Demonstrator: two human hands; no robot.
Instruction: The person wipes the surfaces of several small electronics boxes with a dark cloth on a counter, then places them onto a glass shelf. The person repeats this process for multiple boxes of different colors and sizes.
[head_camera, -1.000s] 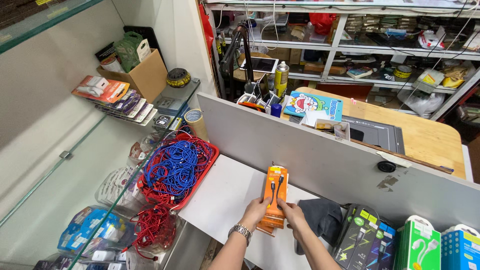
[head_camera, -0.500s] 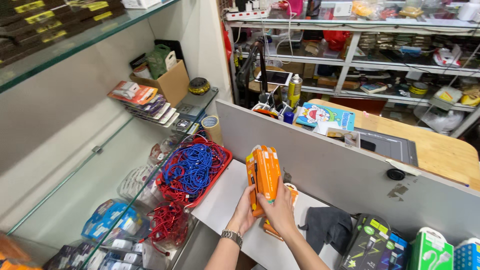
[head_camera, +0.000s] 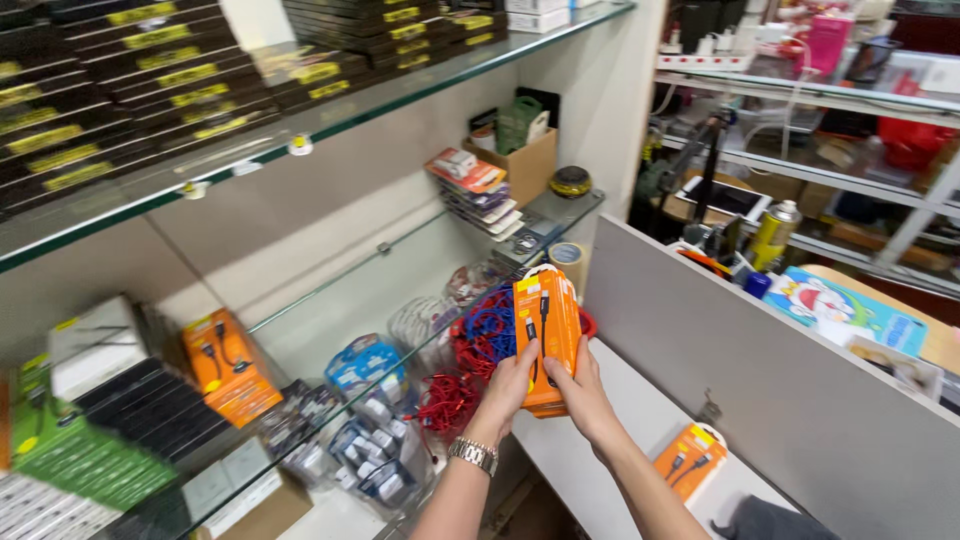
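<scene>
You hold a stack of orange cable packs (head_camera: 545, 335) upright in the air, above the near edge of the white worktop (head_camera: 610, 440) and level with the lower glass shelf (head_camera: 300, 440). Your left hand (head_camera: 510, 385) grips the stack's left edge, its fingers (head_camera: 527, 352) clenched around the front face; a metal wristwatch (head_camera: 473, 455) sits on that wrist. Your right hand (head_camera: 580, 390) clamps the right edge and lower corner, its fingers wrapped behind the stack. Directly behind the packs lies a red tray of blue cables (head_camera: 490, 330), with loose red cables (head_camera: 445, 400) spilling just beside it toward the shelf edge. One more orange pack (head_camera: 690, 460) lies flat on the worktop, to the right of your forearms and apart from the held stack. A grey partition wall (head_camera: 760, 370) bounds the worktop on the right, so open room runs along the white strip between partition and shelving. On the left, the glass shelf carries another orange box (head_camera: 225, 365) and green boxes (head_camera: 80, 450), well apart from your hands. The upper glass shelf (head_camera: 330, 115) overhangs above, loaded with dark flat boxes (head_camera: 150, 80).
</scene>
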